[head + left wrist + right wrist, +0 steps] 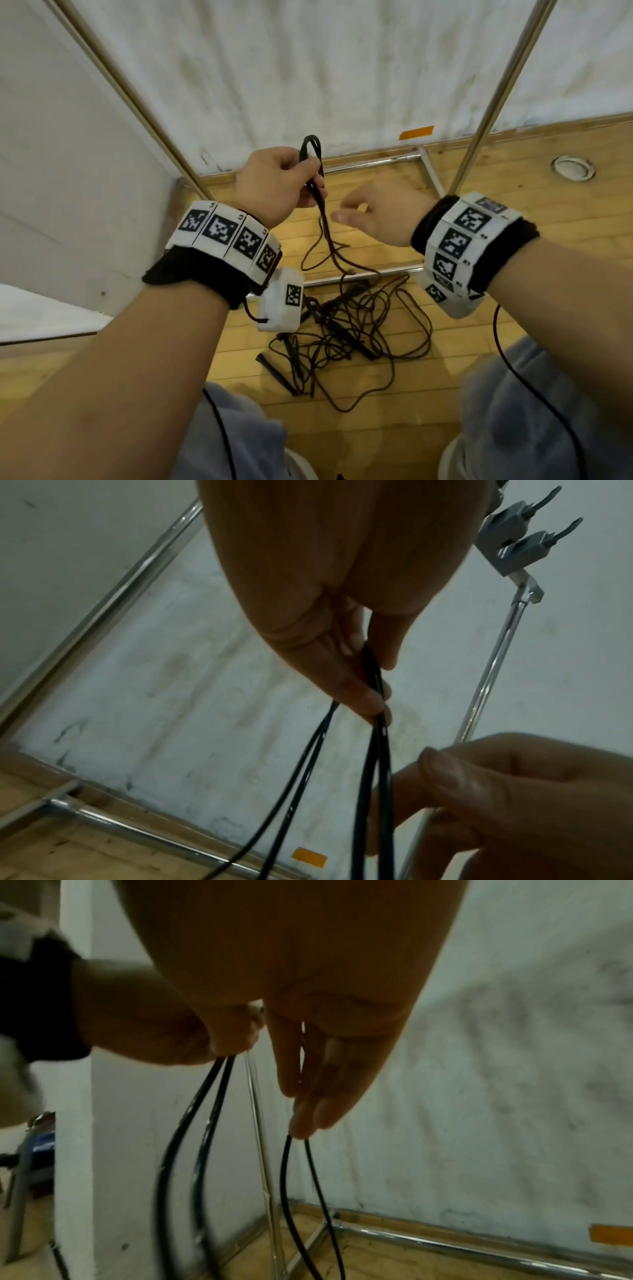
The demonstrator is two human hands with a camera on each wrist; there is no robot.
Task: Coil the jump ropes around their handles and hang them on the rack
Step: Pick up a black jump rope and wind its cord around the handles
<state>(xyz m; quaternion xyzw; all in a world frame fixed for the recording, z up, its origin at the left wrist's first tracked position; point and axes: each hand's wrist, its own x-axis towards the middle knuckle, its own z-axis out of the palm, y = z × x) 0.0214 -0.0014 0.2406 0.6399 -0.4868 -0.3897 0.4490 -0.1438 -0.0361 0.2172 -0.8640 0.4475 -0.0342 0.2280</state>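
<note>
Above floor tangle, left hand pinches folded loops of rope, bight poking up so strands stay gathered. Right hand just beside, fingers loosely extended; whether it grips hanging strands, cannot tell. Rack behind, nothing hung.

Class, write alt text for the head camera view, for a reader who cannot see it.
Seen from above, the left hand grips a folded bunch of black rope whose strands hang to a tangled pile of ropes on the wood floor. The right hand is beside the strands, fingers loosely curled. Behind stand the metal rack and a white wall.
</note>
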